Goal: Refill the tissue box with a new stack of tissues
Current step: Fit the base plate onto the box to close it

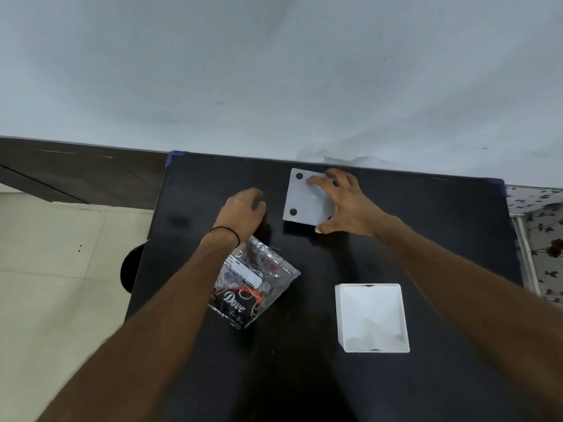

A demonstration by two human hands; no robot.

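On a black table (pixel 426 239) lies a white square base plate (pixel 301 197) with dark round feet at its corners, near the far edge. My right hand (pixel 344 202) rests spread over its right side, fingers on top and thumb at its near corner. My left hand (pixel 243 210) hovers curled just left of the plate, holding nothing that I can see. An open white tissue box (pixel 371 318) stands at the near right, its inside looking empty. A clear plastic tissue wrapper (pixel 253 287) printed "Dove" lies under my left forearm.
A pale wall rises right behind the table's far edge. Cream floor tiles (pixel 61 269) lie to the left, with a dark round object (pixel 131 266) beside the table edge. Floral fabric (pixel 542 239) shows at the far right.
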